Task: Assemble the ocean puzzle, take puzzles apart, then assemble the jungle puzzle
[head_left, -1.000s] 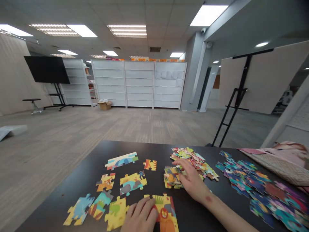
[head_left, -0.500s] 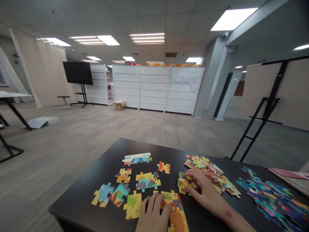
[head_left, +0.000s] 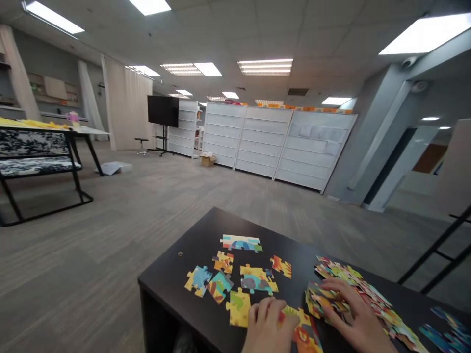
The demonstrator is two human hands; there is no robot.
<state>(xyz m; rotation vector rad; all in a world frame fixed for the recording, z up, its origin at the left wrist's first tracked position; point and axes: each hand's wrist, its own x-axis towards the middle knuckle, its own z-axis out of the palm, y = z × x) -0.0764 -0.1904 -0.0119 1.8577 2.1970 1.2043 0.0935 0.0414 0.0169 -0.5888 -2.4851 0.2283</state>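
My left hand [head_left: 270, 323] lies at the near edge of the black table, fingers bent over a joined puzzle section with a lion [head_left: 303, 334]. My right hand [head_left: 349, 314] rests on a small pile of yellow puzzle pieces [head_left: 316, 300], thumb and fingers apart on top of it. Just left of my left hand is a yellow piece with a green animal [head_left: 239, 306]. Beyond it sit a joined section with a grey animal [head_left: 257, 280], an orange striped piece [head_left: 281, 266], a blue animal piece [head_left: 199, 280] and a joined strip [head_left: 241, 243].
A long heap of mixed pieces [head_left: 368, 291] spreads right of my right hand. Dark blue pieces [head_left: 447, 328] lie at the far right of the black table [head_left: 172, 274]. Beyond are a chair [head_left: 40, 164], a screen on a stand [head_left: 163, 111] and white shelves [head_left: 263, 137].
The view has swung to the right-hand side's opposite, leftward, so the table and both hands appear farther right. Both hands stay over the same puzzle pieces.
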